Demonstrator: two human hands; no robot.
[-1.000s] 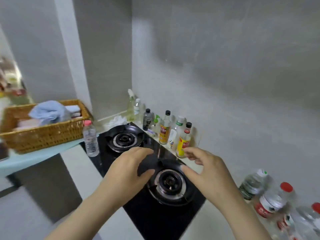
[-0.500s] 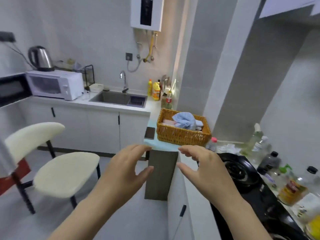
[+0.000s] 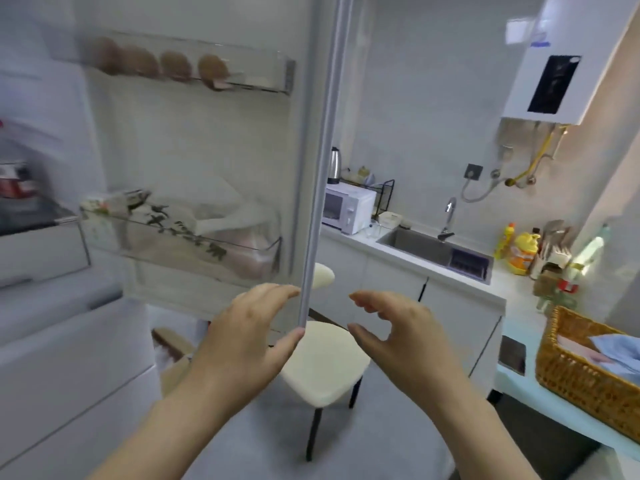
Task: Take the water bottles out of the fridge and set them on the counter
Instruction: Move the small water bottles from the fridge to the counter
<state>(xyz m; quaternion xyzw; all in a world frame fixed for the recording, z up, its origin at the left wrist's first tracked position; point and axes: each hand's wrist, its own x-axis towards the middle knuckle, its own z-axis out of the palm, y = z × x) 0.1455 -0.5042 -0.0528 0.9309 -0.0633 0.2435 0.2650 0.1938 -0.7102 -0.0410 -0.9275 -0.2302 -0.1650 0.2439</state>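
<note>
Left hand (image 3: 247,336): half open, empty; fingertips at the lower edge of the fridge door (image 3: 221,161), contact unclear.
Right hand (image 3: 403,337): loosely curled, empty, in the air.
Door: open, upper left; eggs (image 3: 159,62) on top shelf, packets below.
Around: stool (image 3: 320,363) beneath hands; basket (image 3: 585,372) on surface (image 3: 540,403), right.
Bottles: none seen.

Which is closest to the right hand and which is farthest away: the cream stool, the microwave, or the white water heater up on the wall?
From the right hand, in the head view:
1. Cream stool, just below and left of the hand.
2. Microwave, on the far counter, behind the fridge door edge.
3. White water heater, high on the back wall, upper right.
</note>
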